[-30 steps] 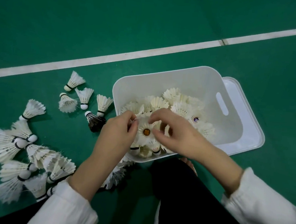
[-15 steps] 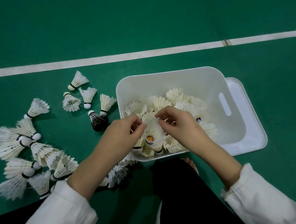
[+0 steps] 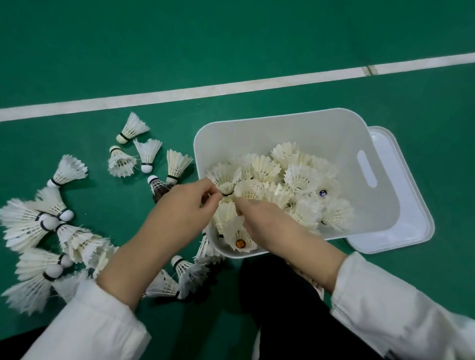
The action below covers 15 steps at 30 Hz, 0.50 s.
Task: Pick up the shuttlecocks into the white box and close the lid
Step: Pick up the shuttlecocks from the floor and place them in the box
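Left hand [image 3: 182, 207] pinches a shuttlecock [image 3: 224, 179] by its cork over the white box [image 3: 290, 127], right hand [image 3: 267, 224] curled among feathers, grip unclear; best released low, before fetching the strays [image 3: 31, 221] off the floor [image 3: 240, 39].

I get soft, even light from overhead, on the dim side. The matte green court floor [image 3: 268, 41] darkens toward the corners at 11 and 1 o'clock. The white feather shuttlecocks [image 3: 28, 221] at 9 o'clock throw short, faint shadows and smear near the frame edge. The white painted court line [image 3: 237, 88] bows with the wide lens. The white plastic box [image 3: 304, 128] reads brightest, its inner wall pale and flat. The white fabric sleeve [image 3: 416, 333] at 5 o'clock breaks into blocky smear; the centre is sharp.
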### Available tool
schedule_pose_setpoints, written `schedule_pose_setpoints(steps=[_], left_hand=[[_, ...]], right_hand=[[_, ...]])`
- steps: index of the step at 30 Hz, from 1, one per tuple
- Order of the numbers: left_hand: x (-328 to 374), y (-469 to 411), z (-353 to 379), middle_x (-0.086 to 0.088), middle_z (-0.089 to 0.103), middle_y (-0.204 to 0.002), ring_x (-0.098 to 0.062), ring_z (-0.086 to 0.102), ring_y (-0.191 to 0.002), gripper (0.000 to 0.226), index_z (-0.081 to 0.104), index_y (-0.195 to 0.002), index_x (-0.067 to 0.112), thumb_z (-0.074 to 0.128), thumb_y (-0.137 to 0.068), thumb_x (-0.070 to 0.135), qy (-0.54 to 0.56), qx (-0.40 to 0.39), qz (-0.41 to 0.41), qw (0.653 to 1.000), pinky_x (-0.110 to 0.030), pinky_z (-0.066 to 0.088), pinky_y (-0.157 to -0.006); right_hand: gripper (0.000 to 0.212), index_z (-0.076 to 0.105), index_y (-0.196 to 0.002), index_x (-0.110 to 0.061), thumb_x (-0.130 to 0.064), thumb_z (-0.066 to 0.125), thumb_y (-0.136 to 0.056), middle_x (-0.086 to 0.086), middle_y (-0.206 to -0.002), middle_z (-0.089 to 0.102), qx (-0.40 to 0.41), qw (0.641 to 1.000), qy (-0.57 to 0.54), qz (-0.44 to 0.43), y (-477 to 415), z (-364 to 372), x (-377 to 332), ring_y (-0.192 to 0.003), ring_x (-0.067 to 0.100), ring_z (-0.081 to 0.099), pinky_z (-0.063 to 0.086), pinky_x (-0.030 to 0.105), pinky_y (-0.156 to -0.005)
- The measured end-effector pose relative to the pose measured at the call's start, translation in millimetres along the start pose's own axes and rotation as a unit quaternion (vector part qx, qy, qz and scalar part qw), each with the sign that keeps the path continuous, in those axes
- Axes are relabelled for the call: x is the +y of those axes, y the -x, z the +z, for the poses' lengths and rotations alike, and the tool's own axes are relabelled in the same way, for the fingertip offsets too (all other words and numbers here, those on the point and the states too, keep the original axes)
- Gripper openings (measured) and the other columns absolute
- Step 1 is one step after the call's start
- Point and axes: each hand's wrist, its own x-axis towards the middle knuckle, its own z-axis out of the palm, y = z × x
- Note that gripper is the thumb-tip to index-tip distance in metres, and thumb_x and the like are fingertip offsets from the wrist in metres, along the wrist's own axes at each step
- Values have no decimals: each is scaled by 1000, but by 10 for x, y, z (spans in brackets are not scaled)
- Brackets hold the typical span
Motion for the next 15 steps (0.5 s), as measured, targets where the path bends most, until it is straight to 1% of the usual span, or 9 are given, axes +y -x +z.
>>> schedule_pose_setpoints(steps=[2,3,6,8,9,12,15], left_hand=[[-20,5,-1,4,65,-72,-19,61,-66,16,57,-81,25,47,-91,33,-4,0,3,1000,-45,52,-66],[-27,7,-4,4,65,-73,-18,61,-65,16,57,-81,25,47,-91,34,-10,-1,6,1000,-45,52,-66],[-39,-6,-22,4,65,-74,-18,62,-66,15,58,-84,26,46,-91,34,-19,-2,10,1000,-45,52,-67],[-39,-4,-54,5,65,-75,-18,62,-67,16,59,-87,25,46,-91,33,-24,-6,12,1000,-44,53,-67],[-36,-3,-77,6,65,-76,-17,61,-67,16,60,-89,24,46,-91,32,-31,-7,16,999,-43,53,-67],[-34,-23,-181,5,63,-78,-14,59,-68,18,60,-92,19,46,-93,31,-74,-16,28,997,-38,52,-67],[-76,-103,-395,1,65,-86,-17,59,-74,21,59,-96,16,45,-93,30,-147,-53,33,987,-37,52,-70]], right_hand=[[27,43,-110,-6,5,42,-86,15,-100,61,-1,1000,6,1,-43,3,1,-81,28,54,47,37,-70],[25,44,-111,-7,2,42,-87,14,-101,61,-2,1000,3,5,-54,-7,7,-82,28,54,46,36,-70],[20,51,-111,-12,-14,44,-92,8,-108,60,9,1000,4,7,-30,-96,35,-96,26,57,48,38,-79],[22,55,-111,-15,-23,44,-94,2,-111,57,34,999,12,5,23,-196,42,-100,21,55,48,35,-81],[22,55,-111,-16,-25,43,-95,0,-112,57,48,999,11,5,42,-255,41,-99,19,55,48,33,-80],[21,57,-109,-17,-25,44,-94,0,-109,60,91,996,8,-4,68,-456,-12,-91,17,57,50,33,-78],[21,58,-108,-15,-20,45,-92,3,-107,62,121,992,27,-33,27,-671,-154,-91,21,59,49,34,-78]])
